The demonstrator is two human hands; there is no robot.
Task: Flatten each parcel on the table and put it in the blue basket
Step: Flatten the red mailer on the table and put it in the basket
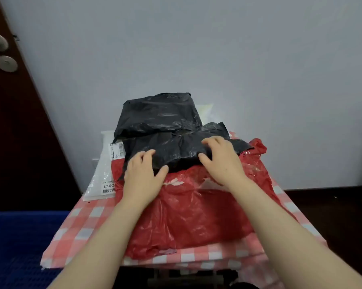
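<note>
Checked surface [88, 222], with the blue basket [19, 236] low beside its left edge.
A red parcel [192, 215] lies nearest. On its far part rests a black parcel [180, 147], and the left hand [143, 174] and right hand [219, 161] each grip its near edge, fingers on top and thumbs at the edge.

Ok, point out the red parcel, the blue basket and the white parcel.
red parcel [188, 217]: head view, middle of its crinkled front.
blue basket [21, 243]: head view, bare blue surface, lower left.
white parcel [103, 170]: head view, plastic between its two labels.
</note>
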